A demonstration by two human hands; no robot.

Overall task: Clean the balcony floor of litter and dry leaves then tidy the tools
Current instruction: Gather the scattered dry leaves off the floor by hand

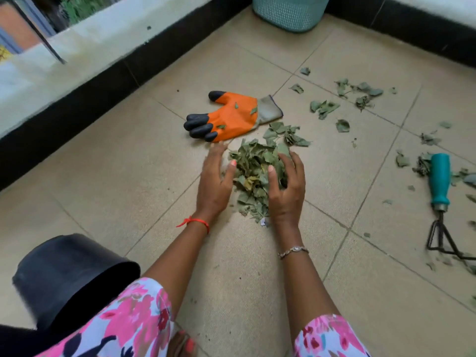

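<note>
A heap of dry green leaves lies on the beige tiled floor in the middle of the head view. My left hand rests at the heap's left side with fingers straight. On the heap's right side, my right hand cups the leaves with lightly bent fingers. Both hands bracket the pile. An orange work glove with black fingertips lies flat just beyond the heap. More leaves are scattered to the far right. A hand rake with a teal handle lies at the right edge.
A black plastic pot lies on its side at the lower left, by my knee. A teal perforated basket stands in the far corner. A low wall with a black base runs along the left.
</note>
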